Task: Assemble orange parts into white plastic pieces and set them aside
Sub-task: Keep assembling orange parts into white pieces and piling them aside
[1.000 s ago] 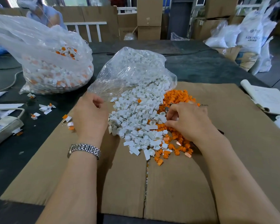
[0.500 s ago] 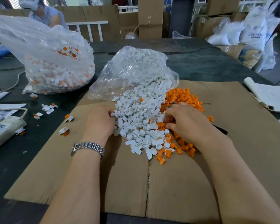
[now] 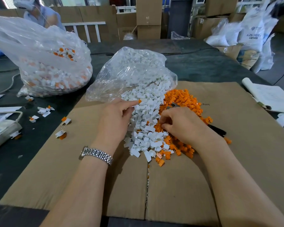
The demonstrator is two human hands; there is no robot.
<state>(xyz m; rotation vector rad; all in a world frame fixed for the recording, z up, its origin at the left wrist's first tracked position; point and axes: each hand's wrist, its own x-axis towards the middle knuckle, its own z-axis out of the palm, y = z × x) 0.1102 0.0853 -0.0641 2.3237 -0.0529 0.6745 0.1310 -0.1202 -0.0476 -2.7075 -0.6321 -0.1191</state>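
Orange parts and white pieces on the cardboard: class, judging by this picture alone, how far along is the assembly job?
Done: a bag of assembled pieces and a few loose ones lie left. In hand: the left hand reaches into the white pieces; the right hand picks among the orange parts. Left: both heaps remain large.

We're looking at a warehouse or factory packing floor. Stacked cardboard boxes [image 3: 148, 17] are lining the back, resin sacks [image 3: 252, 35] are piling up right, and bagged plastic parts [image 3: 52, 74] are sitting on the surface [image 3: 203, 66].
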